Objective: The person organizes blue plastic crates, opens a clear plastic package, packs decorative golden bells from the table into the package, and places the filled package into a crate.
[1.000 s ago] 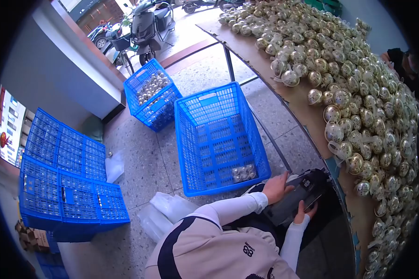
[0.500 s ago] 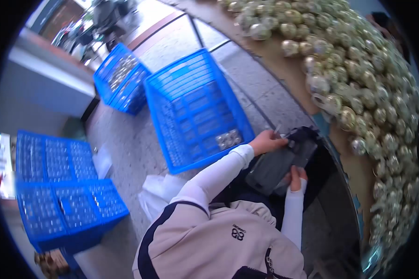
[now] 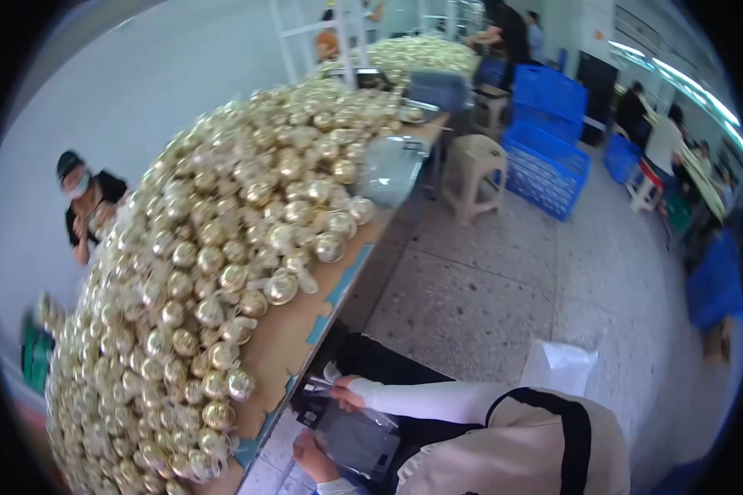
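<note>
A stack of clear grey plastic bags [image 3: 359, 441] with a dark top edge lies over my lap, beside the table's edge. My right hand [image 3: 348, 393] is closed on the upper corner of the bags. My left hand [image 3: 314, 460] grips their near side, its fingers partly hidden. To the left, many gold balls [image 3: 210, 260] in clear wrapping are heaped on the brown tabletop [image 3: 285, 342]. Another clear plastic bag pile [image 3: 392, 169] lies at the table's far end.
A person [image 3: 91, 198] in cap and mask is behind the heap. Beige stools [image 3: 475, 177] and blue crates [image 3: 545, 169] stand on the floor ahead. A white bag [image 3: 560, 367] lies on the floor near my right arm. Other people [image 3: 508, 37] are farther back.
The view has swung right, from the floor crates and doorway to the ball heap and workroom. Both hands still hold the bags.
</note>
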The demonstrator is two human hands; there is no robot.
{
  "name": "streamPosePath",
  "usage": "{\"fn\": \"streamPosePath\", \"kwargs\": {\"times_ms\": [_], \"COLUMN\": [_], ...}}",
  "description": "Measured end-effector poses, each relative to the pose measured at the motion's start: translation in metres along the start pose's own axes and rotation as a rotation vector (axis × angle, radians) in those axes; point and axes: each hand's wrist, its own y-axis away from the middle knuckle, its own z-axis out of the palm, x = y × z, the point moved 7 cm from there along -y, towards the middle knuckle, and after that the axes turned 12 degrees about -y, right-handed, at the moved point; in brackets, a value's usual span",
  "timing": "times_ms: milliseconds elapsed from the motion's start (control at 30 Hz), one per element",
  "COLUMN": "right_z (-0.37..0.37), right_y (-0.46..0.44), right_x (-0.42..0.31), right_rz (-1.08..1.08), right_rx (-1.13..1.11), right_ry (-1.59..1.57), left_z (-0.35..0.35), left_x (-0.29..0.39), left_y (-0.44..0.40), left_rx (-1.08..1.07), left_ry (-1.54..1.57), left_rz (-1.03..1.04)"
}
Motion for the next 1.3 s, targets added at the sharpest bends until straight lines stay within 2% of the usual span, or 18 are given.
{"fn": "streamPosePath", "kwargs": {"times_ms": [67, 133, 167, 233, 333, 433, 533, 667, 733, 800, 900, 1033, 1067, 1133, 1233, 1267, 1300], "right_z": [-0.032, -0.059, -0.069, -0.087, -0.089, -0.091, -0.114, -0.122, -0.131, -0.149, -0.164, -0.202, -0.214, -0.238, -0.269, -0.289, -0.308], "right_y": [0.022, 0.050, 0.060, 0.078, 0.126, 0.174, 0.178, 0.182, 0.161, 0.194, 0.223, 0.244, 0.240, 0.225, 0.238, 0.228, 0.227], "right_x": [-0.011, -0.024, -0.022, -0.016, 0.005, 0.012, 0.025, 0.017, 0.078, 0.061, 0.048, 0.041, 0.052, 0.084, 0.045, 0.058, 0.056], "right_rz": [-0.031, -0.035, -0.072, -0.146, -0.042, -0.049, 0.043, 0.089, 0.031, 0.031, -0.049, -0.036, -0.070, -0.136, -0.098, -0.135, -0.165], "right_rx": [0.146, 0.280, 0.267, 0.230, 0.261, 0.328, 0.338, 0.238, -0.188, 0.295, 0.520, 0.599, 0.540, 0.421, 0.575, 0.644, 0.726], "right_ry": [-0.069, -0.184, -0.185, -0.178, -0.159, -0.524, -0.559, -0.765, -1.154, -0.779, -0.832, -0.829, -0.823, -0.808, -0.962, -0.978, -0.845], "left_z": [0.045, 0.082, 0.095, 0.110, 0.135, 0.153, 0.169, 0.188, 0.197, 0.212, 0.241, 0.292, 0.304, 0.333, 0.371, 0.383, 0.394], "left_x": [0.011, 0.035, 0.038, 0.020, 0.022, 0.034, 0.056, 0.058, 0.055, 0.051, 0.052, 0.073, 0.075, 0.081, 0.073, 0.071, 0.077], "left_y": [0.016, 0.053, 0.069, 0.064, 0.066, 0.080, 0.094, 0.092, 0.091, 0.092, 0.109, 0.130, 0.131, 0.128, 0.115, 0.113, 0.121], "left_rx": [-0.274, -0.521, -0.636, -0.767, -0.877, -0.999, -1.087, -1.146, -1.114, -1.125, -1.169, -1.127, -1.111, -1.212, -1.378, -1.432, -1.432], "left_ry": [0.268, 0.199, 0.168, 0.207, 0.246, 0.190, 0.145, 0.100, 0.098, 0.045, -0.031, 0.011, 0.001, -0.089, -0.398, -0.529, -0.482], "left_rz": [-0.106, -0.210, -0.269, -0.262, -0.281, -0.384, -0.407, -0.284, -0.298, -0.313, -0.365, -0.493, -0.535, -0.369, -0.127, -0.047, -0.093]}}
